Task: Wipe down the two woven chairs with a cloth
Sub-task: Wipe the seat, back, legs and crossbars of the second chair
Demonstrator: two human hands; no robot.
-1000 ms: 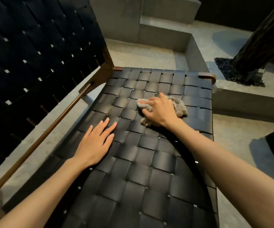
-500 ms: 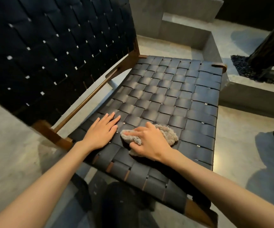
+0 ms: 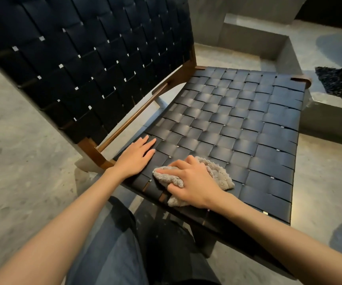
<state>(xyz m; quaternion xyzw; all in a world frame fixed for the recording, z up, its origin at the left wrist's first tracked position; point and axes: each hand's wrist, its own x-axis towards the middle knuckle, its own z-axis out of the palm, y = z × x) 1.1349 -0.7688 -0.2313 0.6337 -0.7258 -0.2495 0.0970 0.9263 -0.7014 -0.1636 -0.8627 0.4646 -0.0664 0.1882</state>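
One woven chair fills the view: a dark strap seat [image 3: 238,124] and a tall woven backrest [image 3: 88,58] on a brown wooden frame [image 3: 92,150]. My right hand [image 3: 192,182] grips a fluffy grey cloth [image 3: 219,173] with curled fingers and presses it on the seat's near left corner. Just to its left, my left hand [image 3: 137,155] lies flat on the seat edge, fingers straight. No second chair is in view.
Grey concrete floor [image 3: 22,161] surrounds the chair. A raised concrete ledge [image 3: 328,120] runs behind and to the right of the seat, with dark gravel [image 3: 330,83] on it. My legs [image 3: 125,254] in dark trousers are below the seat's front edge.
My right hand has dragged the cloth from the far middle of the seat toward the near edge. My left hand slid back along the seat's left side. The view pulled away from the chair.
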